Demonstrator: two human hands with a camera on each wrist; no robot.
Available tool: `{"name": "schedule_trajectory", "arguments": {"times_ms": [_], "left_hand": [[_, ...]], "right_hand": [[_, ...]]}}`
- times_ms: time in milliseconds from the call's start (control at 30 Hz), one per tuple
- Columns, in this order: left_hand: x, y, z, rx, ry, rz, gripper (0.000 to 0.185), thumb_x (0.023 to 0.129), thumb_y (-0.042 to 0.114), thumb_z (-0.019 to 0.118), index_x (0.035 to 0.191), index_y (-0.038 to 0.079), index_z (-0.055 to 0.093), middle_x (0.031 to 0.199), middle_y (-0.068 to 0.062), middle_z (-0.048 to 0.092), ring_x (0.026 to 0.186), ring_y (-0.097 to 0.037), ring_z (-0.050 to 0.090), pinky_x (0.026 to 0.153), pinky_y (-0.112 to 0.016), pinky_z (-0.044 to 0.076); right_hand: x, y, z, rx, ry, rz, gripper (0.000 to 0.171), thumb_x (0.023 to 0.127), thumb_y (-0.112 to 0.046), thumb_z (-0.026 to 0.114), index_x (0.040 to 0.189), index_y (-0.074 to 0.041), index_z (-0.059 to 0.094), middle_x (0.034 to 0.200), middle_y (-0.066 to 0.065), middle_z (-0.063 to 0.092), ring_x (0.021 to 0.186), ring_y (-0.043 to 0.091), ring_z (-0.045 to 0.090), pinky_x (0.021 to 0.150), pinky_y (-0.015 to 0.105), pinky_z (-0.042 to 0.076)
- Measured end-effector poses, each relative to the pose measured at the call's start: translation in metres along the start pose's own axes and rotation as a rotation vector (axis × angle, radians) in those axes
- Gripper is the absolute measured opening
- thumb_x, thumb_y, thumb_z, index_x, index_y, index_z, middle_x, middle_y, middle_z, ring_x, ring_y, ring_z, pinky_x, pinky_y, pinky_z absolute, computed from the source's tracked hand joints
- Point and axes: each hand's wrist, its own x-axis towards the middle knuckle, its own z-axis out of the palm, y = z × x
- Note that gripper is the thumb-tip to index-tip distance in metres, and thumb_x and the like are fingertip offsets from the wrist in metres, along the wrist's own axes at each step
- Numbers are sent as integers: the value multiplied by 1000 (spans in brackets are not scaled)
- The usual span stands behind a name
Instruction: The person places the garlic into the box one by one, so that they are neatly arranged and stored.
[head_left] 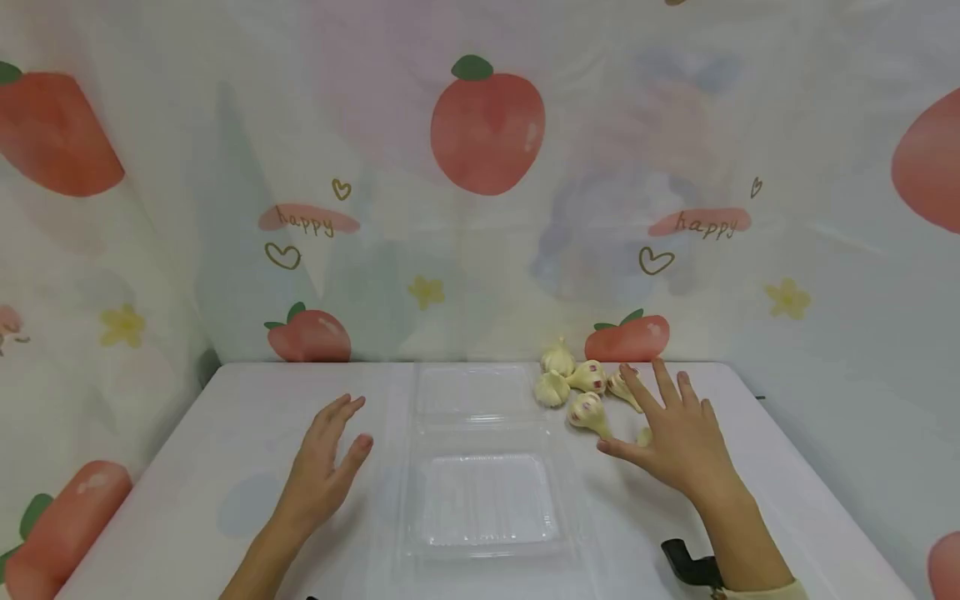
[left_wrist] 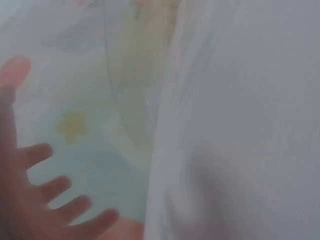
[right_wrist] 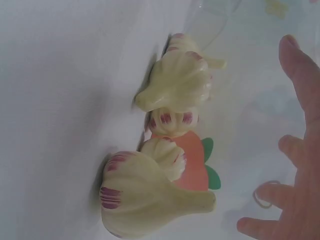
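Observation:
Several garlic bulbs (head_left: 587, 412) with purple streaks lie at the back right of the table. My right hand (head_left: 678, 442) hovers beside them with its fingers spread, holding nothing; one bulb is partly hidden behind its thumb. In the right wrist view, a large garlic bulb (right_wrist: 135, 195) is closest to the camera, its stem pointing toward the fingers. A clear plastic clamshell box (head_left: 487, 550) lies opened flat in the middle, its other half toward the wall. To the left of the box, my left hand (head_left: 322, 471) is held in the air, fingers extended and touching nothing.
The white table (head_left: 187, 467) meets a wall covering (head_left: 465, 250) printed with fruit, hearts and flowers at its back edge. A black curved piece (head_left: 686, 564) shows beside my right wrist.

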Motion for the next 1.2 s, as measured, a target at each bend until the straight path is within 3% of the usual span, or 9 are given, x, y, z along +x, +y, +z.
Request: {"name": "schedule_trajectory", "arguments": {"times_ms": [100,300,433,533,667,833,1000,1200], "left_hand": [[-2,5,8,-263,-70,-97,42,96,26,48,137,27,41,142,-3,34,125,-29,39,84,-49,45],[-9,9,18,-868,-326,-482,42,96,33,47,136,27,39,145,-7,28,129,-35,33,85,-47,46],[-14,7,23,-1063,-447,-598,49,97,32,44,143,22,29,148,-11,20,130,-38,30,84,-50,45],[-17,5,26,-1106,-489,-638,53,97,34,43,145,22,24,148,-13,18,127,-37,32,83,-51,46],[-22,2,28,-1083,-503,-640,53,96,32,46,145,24,25,148,-14,17,126,-34,34,80,-51,47],[-27,3,28,-1087,-527,-581,52,97,24,45,144,27,24,149,-13,14,129,-37,28,77,-53,47],[-31,7,27,-1108,-563,-518,55,97,17,45,145,28,22,150,-13,11,132,-41,22,78,-53,47],[-33,8,30,-1057,-601,-457,66,91,14,56,145,28,20,150,-12,10,132,-41,20,79,-50,47]], "right_hand": [[0,4,0,5,-4,1,108,59,-86,49,147,-31,17,153,15,8,126,54,22,88,69,21],[-2,11,0,11,-29,5,108,62,-83,51,148,-30,14,150,20,13,124,56,24,85,70,24],[-3,14,1,13,-87,25,108,62,-84,49,148,-30,11,148,24,15,123,58,23,83,71,24],[-4,15,4,23,-147,39,109,62,-84,48,148,-30,10,148,26,14,122,59,21,83,72,23],[-3,15,7,50,-196,45,108,63,-82,51,148,-29,10,146,28,16,122,59,21,83,73,23],[-2,19,11,82,-243,69,108,65,-81,51,148,-29,8,146,28,17,122,58,25,75,72,31],[-2,25,14,104,-308,111,108,65,-80,52,149,-27,7,144,30,21,112,58,38,59,63,39],[-5,28,16,127,-393,156,108,65,-79,53,149,-25,10,141,30,27,113,54,41,66,68,35]]}}
